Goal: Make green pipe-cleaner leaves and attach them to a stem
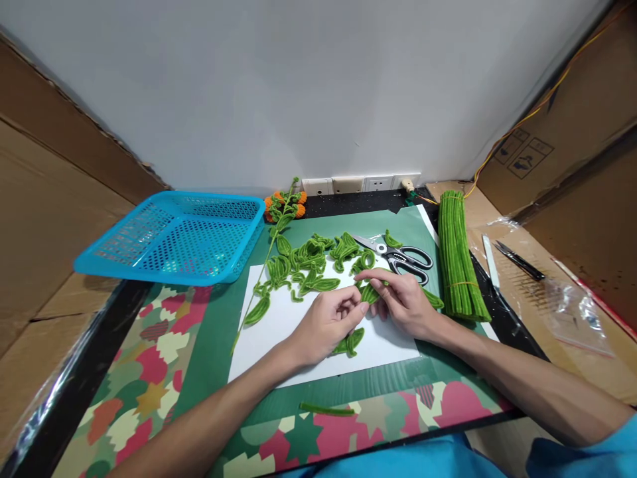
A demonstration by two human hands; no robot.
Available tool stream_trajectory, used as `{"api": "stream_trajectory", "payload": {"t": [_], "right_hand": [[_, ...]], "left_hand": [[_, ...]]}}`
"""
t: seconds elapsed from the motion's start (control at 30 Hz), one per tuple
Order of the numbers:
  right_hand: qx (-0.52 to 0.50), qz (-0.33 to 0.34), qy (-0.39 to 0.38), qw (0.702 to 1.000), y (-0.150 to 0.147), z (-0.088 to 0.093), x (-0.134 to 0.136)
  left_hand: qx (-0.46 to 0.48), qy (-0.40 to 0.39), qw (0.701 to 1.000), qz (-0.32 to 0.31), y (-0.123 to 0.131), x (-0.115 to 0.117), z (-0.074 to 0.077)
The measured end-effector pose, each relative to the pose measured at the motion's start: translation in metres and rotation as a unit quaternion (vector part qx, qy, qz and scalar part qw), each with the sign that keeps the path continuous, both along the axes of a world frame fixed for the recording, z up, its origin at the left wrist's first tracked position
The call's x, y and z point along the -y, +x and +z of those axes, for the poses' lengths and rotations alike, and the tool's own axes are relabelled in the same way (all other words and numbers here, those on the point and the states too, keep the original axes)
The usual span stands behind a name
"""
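Observation:
Between my two hands is a green pipe-cleaner leaf point(369, 294), pinched over a white sheet of paper point(279, 362). My left hand point(328, 322) closes its thumb and fingers at the leaf's lower left end. From the right, my right hand point(403, 302) grips the same leaf with bent fingers; part of the leaf is hidden behind them. Just below lie more green leaves point(351, 342). Beyond my hands sits a pile of looped green leaves point(308, 255). Scissors point(405, 255) with black and grey handles rest behind my right hand.
A blue plastic basket point(199, 232) stands at the left. Beside it lies a leafy stem point(271, 249) near orange pieces point(300, 210). At the right are a bundle of green pipe cleaners point(460, 259), a white-handled tool point(491, 262) and black tweezers point(520, 259). Wall sockets point(348, 185) are behind.

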State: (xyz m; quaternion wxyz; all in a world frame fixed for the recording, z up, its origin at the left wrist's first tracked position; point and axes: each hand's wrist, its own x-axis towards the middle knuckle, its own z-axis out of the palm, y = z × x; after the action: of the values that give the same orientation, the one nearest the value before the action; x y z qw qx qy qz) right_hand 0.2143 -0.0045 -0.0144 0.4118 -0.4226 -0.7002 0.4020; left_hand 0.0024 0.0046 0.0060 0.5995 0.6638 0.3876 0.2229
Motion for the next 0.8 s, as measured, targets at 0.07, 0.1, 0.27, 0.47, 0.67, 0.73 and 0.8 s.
{"api": "stream_trajectory", "payload": {"t": [0.07, 0.1, 0.27, 0.47, 0.67, 0.73, 0.8], "right_hand": [[0.002, 0.002, 0.007, 1.0, 0.0001, -0.0017, -0.0005], [0.002, 0.003, 0.009, 1.0, 0.0, -0.0022, -0.0007], [-0.005, 0.004, -0.024, 1.0, -0.0011, 0.0016, -0.0003], [-0.005, -0.002, -0.029, 1.0, -0.0011, 0.0051, 0.0004], [0.028, 0.017, 0.059, 0.998, -0.0007, -0.003, -0.0014], [0.041, 0.012, 0.066, 0.997, -0.0007, -0.0036, -0.0011], [0.042, 0.007, 0.064, 0.997, -0.0008, -0.0025, -0.0001]], "left_hand": [[-0.004, 0.001, 1.0, -0.004, 0.0001, -0.0001, -0.0001], [-0.006, 0.001, 1.0, -0.005, 0.0002, -0.0002, -0.0002], [-0.005, 0.003, 1.0, -0.005, 0.0001, -0.0005, 0.0003], [0.002, 0.0, 1.0, -0.003, 0.0, 0.0007, 0.0013], [0.003, 0.0, 1.0, -0.003, -0.0005, 0.0009, 0.0018], [0.013, -0.004, 1.0, -0.002, -0.0005, 0.0007, 0.0021], [0.016, -0.004, 1.0, -0.001, -0.0005, 0.0004, 0.0021]]}}
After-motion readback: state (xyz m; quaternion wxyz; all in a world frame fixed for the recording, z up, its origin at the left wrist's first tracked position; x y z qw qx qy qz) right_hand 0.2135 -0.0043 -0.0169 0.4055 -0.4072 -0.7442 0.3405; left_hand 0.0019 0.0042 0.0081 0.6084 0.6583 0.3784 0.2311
